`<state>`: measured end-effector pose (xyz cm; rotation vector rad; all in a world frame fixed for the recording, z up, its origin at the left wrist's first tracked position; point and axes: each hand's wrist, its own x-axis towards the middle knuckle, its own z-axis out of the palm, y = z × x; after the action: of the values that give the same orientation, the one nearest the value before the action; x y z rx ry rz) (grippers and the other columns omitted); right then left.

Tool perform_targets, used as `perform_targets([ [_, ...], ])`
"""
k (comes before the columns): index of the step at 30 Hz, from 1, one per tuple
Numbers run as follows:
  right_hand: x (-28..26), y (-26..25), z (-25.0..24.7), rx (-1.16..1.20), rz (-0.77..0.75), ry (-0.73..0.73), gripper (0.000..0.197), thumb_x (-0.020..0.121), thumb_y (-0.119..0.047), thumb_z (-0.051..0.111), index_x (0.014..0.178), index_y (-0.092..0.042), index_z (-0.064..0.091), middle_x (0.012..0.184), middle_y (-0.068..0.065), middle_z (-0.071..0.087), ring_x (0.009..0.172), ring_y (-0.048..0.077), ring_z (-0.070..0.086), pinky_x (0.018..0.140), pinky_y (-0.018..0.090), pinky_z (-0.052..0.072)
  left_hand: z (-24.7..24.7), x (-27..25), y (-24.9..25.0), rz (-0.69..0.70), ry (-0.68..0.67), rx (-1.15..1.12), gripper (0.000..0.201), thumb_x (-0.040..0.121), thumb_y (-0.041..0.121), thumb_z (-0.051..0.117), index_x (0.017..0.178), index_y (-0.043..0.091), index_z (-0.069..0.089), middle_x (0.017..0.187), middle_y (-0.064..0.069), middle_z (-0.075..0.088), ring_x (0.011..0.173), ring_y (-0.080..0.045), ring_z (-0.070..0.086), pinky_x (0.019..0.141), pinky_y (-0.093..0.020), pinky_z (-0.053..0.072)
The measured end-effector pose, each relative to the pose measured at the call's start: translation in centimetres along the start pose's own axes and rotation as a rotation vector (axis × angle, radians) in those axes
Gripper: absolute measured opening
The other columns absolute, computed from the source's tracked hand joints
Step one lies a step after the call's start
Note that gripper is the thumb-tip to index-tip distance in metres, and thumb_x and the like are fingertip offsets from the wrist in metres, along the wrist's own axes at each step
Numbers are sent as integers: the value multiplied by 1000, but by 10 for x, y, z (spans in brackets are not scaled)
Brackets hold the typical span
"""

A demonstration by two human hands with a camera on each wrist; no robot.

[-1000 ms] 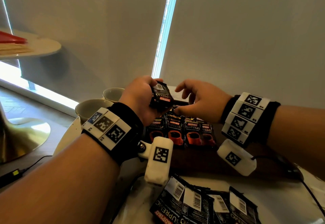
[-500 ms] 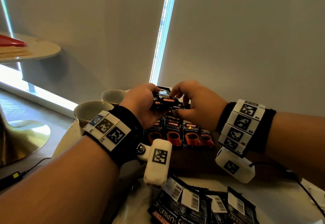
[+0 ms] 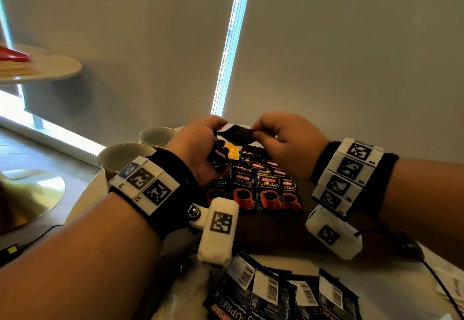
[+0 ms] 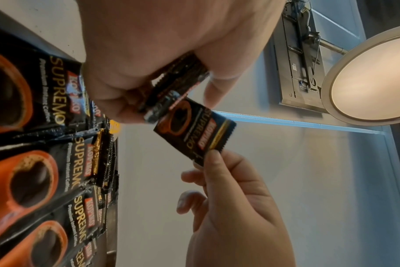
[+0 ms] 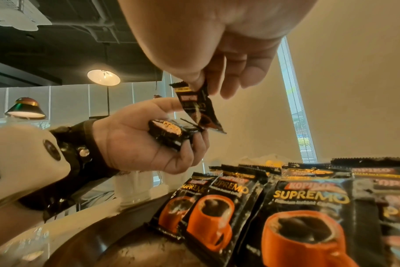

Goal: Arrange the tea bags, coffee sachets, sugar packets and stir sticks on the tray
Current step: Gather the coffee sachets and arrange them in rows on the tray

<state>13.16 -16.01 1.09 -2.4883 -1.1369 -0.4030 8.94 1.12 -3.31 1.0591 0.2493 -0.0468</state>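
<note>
Left hand (image 3: 198, 149): grips a small stack of black foil coffee sachets (image 5: 171, 132), held as a supply. Right hand (image 3: 286, 144): pinches one black sachet (image 4: 194, 131) by its top edge above the dark brown tray (image 3: 271, 229), apparently to extend the overlapping rows of sachets (image 3: 253, 189) there.

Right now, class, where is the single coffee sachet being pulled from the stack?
In the head view, the single sachet is centre, pinched by the right hand, just above the stack gripped in the left hand, over the tray's rows.
</note>
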Motion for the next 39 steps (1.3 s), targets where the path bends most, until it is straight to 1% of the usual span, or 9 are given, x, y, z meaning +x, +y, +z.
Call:
perform_targets([
  [3,4,4,-5,-12,55,17,15,100,-19,54,89,-29,60,69,-10,55,58,4,49,51,15,31,1,-4,0,20,-74,54,35,96,40,60,114,10,60,64,-6,65,49,-18,62,50,-27,47],
  [5,5,5,-8,-25,79,15,15,100,-19,54,89,-28,59,67,-10,54,57,4,47,51,15,30,2,-6,0,37,-126,81,38,96,37,63,120,8,63,78,-15,68,54,-23,67,47,-29,52],
  [12,7,4,-12,-19,96,-3,16,99,-20,56,87,-31,59,67,-10,55,57,3,48,51,14,30,4,-1,-3,131,-141,221,29,101,17,55,127,7,64,105,-22,70,92,-35,70,90,-55,54],
  [18,6,8,-9,159,162,54,13,98,-19,58,91,-29,63,83,3,68,74,18,62,67,33,51,2,0,-4,123,-105,185,26,101,17,55,123,11,67,98,-19,73,80,-30,72,71,-42,58],
  [22,8,10,-10,171,270,41,16,98,-18,55,87,-28,62,80,-1,68,59,9,57,56,25,43,4,-4,0,166,7,208,29,98,6,47,104,22,70,94,-12,62,66,-19,57,56,-31,46],
  [25,10,10,-13,182,386,-69,14,96,-17,59,88,-25,66,77,0,70,55,8,59,54,26,48,-1,-6,12,254,64,66,35,92,1,41,100,21,69,99,-10,52,70,-16,43,60,-28,38],
  [32,12,-5,1,248,479,-358,6,94,-7,64,93,-10,70,52,-6,63,42,5,56,46,21,47,-18,-15,33,175,-124,-236,41,75,12,47,108,13,70,84,-10,61,72,-20,54,68,-29,48],
  [35,16,-12,10,225,489,-454,8,96,-12,62,96,-8,69,66,2,66,48,8,57,45,21,46,-19,-16,31,143,-173,-231,44,71,14,48,109,12,72,85,-11,62,72,-20,56,65,-30,52],
  [39,20,-19,26,10,401,-521,17,93,-22,66,104,-12,74,89,8,73,73,19,62,69,34,53,-19,-17,32,145,-200,-226,44,72,15,48,109,12,72,86,-11,62,71,-20,57,62,-31,52],
])
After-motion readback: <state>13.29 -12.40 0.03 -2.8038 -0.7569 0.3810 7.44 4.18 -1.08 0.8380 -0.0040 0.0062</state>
